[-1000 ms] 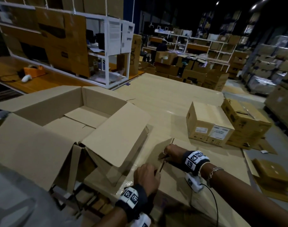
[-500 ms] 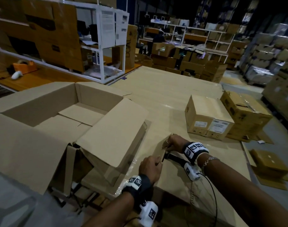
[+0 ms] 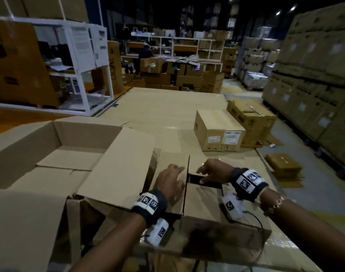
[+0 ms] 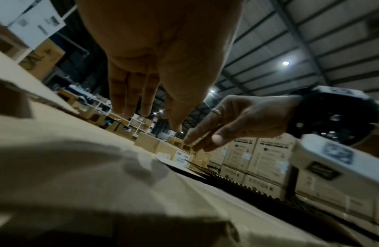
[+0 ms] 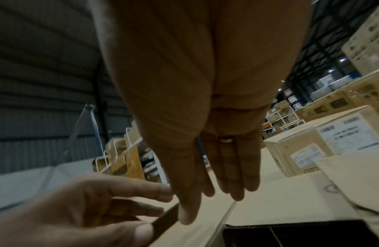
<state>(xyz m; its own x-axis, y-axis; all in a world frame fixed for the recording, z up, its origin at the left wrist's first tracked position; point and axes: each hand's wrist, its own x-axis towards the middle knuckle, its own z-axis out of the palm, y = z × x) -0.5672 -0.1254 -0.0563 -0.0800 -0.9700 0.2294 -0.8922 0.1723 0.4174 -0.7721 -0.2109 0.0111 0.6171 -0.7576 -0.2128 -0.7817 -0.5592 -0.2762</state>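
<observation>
A small cardboard box [image 3: 203,203] lies in front of me on the cardboard-covered table. Its left flap [image 3: 175,159] stands up and a dark gap shows beside it. My left hand [image 3: 170,180] lies against the flap's left side with straight fingers, hovering over cardboard in the left wrist view [image 4: 146,100]. My right hand [image 3: 210,170] is just right of the flap, over the gap, fingers straight. In the right wrist view the right hand [image 5: 216,167] has its thumb at the flap edge [image 5: 165,219], and the left hand [image 5: 89,208] is behind that edge.
A large open box [image 3: 59,154] fills the left, its near flap hanging toward me. A sealed labelled box [image 3: 216,130] and another carton [image 3: 252,118] stand at the table's far right. White shelving [image 3: 79,65] stands left, stacked cartons [image 3: 314,75] right, flat cardboard [image 3: 283,167] on the floor.
Both hands were at the shut seam of the small box. The flaps have since parted: the left one has come up, a dark gap has opened, and the hands have spread apart.
</observation>
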